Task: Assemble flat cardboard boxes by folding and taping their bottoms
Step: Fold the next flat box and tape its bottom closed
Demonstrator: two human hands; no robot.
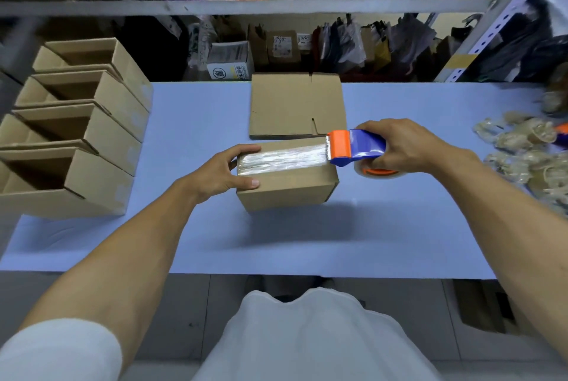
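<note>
A small cardboard box (pixel 292 187) stands bottom-up in the middle of the blue table (pixel 215 242). A strip of clear tape (pixel 282 159) runs across its top from the left edge to the right edge. My left hand (pixel 219 173) grips the box's left end, thumb on the near side and fingers over the tape's start. My right hand (pixel 408 147) holds a blue and orange tape dispenser (pixel 353 148) at the box's right edge, with the tape still joined to it. A stack of flat boxes (pixel 295 104) lies just behind.
Several assembled open boxes (pixel 76 135) stand in a row along the table's left side. A heap of crumpled clear tape scraps (pixel 522 150) lies at the right. Cluttered metal shelves (pixel 246 7) rise behind the table.
</note>
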